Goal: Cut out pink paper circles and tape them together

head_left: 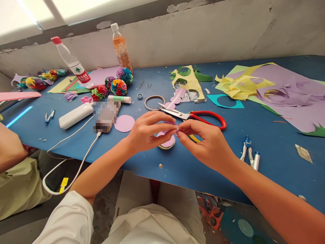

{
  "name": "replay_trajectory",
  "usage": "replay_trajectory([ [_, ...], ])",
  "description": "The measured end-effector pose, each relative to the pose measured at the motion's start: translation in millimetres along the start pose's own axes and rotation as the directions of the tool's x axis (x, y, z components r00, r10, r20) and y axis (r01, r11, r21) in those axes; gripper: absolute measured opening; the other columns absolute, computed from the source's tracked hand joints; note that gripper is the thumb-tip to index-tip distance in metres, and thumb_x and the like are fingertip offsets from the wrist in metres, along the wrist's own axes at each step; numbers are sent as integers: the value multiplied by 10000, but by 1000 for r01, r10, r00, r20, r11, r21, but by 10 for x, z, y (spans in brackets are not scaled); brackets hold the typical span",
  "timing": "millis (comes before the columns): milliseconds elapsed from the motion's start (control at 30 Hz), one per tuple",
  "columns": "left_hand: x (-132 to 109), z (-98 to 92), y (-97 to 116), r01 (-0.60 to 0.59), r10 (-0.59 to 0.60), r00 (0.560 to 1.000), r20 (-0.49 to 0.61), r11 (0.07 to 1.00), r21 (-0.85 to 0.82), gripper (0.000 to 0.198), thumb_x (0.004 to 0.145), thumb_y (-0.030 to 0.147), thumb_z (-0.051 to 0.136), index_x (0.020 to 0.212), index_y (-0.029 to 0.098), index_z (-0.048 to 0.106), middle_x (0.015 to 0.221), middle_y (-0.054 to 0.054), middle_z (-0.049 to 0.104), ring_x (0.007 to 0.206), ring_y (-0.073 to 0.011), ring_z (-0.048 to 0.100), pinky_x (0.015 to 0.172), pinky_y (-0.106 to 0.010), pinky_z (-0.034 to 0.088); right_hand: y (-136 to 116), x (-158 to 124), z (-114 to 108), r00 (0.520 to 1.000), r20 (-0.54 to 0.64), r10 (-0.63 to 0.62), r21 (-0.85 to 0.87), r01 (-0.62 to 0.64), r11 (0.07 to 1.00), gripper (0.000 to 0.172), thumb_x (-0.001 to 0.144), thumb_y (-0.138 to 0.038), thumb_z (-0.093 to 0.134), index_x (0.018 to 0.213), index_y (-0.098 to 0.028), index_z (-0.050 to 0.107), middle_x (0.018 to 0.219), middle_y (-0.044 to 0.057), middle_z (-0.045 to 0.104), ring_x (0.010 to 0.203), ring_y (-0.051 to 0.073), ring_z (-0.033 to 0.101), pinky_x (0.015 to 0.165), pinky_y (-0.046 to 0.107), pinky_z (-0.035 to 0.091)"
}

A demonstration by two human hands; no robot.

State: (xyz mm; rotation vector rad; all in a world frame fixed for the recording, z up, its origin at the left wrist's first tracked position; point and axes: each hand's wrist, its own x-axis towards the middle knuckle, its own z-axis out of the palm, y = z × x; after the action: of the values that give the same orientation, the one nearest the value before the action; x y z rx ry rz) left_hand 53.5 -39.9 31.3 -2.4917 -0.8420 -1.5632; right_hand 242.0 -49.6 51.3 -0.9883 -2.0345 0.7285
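Note:
Fingertips of my left hand [149, 131] and my right hand [207, 142] meet, pinching a piece of lilac paper [167, 127] between them; fingers cover much of it, so its full shape is hidden. Just below lies a stack of paper circles [167, 142] with a lilac one on top. A single lilac paper circle [124, 123] rests left of my left hand. Beyond my hands, scissors with red handles [208, 117] lie with blades parted, next to a roll of tape [154, 102] and joined lilac circles [177, 96].
Left are a phone [105, 117] on a white cable, a white power bank [75, 116], a glue stick [120, 99] and paper flower balls [118, 87]. Two bottles, one of water [76, 69] and one of orange drink [122, 49], stand behind. Paper offcuts [286, 91] and a compass [248, 152] lie right.

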Motion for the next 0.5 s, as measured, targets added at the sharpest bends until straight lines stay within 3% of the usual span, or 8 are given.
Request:
replay_trajectory([
  [233,-9,29,-26,-28,28,1000,-13,999,-17,51,807,208,653,831,222,696,895,-34,762,834,-151,697,838,-323,519,29,-23,19,988,-54,-142,-132,134,982,99,845,-243,526,830,-234,623,835,30,723,718,179,673,694,307,536],
  [500,-12,28,22,62,-57,998,41,990,-123,63,804,199,647,766,187,696,775,-35,750,707,-121,682,677,-231,546,50,-12,12,981,13,-191,-157,191,969,131,860,-232,492,831,-249,619,836,22,721,744,175,664,678,300,519],
])
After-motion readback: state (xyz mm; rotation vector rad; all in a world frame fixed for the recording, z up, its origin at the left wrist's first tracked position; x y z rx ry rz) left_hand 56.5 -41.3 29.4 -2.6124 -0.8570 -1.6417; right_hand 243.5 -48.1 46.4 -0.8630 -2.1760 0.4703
